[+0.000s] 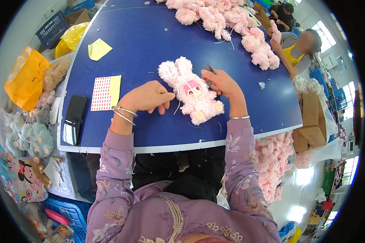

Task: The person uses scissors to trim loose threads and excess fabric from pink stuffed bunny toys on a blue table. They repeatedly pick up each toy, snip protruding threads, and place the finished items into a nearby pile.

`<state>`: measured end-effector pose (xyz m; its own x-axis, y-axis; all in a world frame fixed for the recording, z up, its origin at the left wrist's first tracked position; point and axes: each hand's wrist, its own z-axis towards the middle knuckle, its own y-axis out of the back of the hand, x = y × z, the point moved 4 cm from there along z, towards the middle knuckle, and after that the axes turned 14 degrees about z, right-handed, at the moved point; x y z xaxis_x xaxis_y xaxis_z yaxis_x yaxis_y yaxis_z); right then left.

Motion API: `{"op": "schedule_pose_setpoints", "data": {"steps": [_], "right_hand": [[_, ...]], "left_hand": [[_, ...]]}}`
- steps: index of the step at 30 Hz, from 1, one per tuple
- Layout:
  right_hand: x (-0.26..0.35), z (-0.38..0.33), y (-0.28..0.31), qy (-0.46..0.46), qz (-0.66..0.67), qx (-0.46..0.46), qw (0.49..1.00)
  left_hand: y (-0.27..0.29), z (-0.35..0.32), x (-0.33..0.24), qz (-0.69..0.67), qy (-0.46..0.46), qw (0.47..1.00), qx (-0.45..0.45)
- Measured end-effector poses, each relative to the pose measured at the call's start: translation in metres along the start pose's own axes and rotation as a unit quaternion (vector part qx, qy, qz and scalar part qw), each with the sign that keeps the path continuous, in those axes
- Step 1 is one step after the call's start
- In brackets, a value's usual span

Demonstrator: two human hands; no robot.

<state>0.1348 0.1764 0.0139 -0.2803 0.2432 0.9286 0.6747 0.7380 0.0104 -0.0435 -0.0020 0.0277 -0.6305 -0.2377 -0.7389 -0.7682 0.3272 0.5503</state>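
Observation:
A pink plush rabbit point(206, 102) with a doll-like face and long ears lies face up on the blue table point(142, 48). White threads cross its face and trail from its side. To its left, my left hand point(150, 97) is closed, thumb and forefinger pressed together beside the plush; whatever they pinch is too small to make out. At the rabbit's right side, my right hand point(225, 84) grips dark thread snips point(208, 69), whose pointed tips stick out up and left near the ear. My palm hides their handles.
Several pink plush toys point(255, 44) are heaped along the far right. A co-worker point(300, 48) sits there, holding one. On the left lie a black phone point(74, 119), a sticker sheet point(101, 93) and a yellow paper point(98, 49). A cardboard box point(312, 121) stands off the right edge.

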Motion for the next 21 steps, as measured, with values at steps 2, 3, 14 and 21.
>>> {"op": "schedule_pose_setpoints", "data": {"steps": [2,3,14,21], "right_hand": [[-0.003,-0.004,0.003,-0.024,0.024,0.048,0.998],[-0.004,-0.010,0.002,-0.036,0.037,0.069,0.996],[0.029,-0.027,-0.001,0.377,0.176,-0.015,0.909],[0.040,-0.059,-0.038,0.458,0.058,0.002,0.887]], "left_hand": [[-0.005,0.004,0.000,0.029,0.016,0.999,-0.002],[-0.010,0.010,-0.008,0.024,-0.037,0.999,0.012],[-0.022,0.030,-0.026,-0.144,-0.162,0.946,-0.241],[-0.029,0.033,-0.029,-0.279,-0.233,0.886,-0.287]]}}
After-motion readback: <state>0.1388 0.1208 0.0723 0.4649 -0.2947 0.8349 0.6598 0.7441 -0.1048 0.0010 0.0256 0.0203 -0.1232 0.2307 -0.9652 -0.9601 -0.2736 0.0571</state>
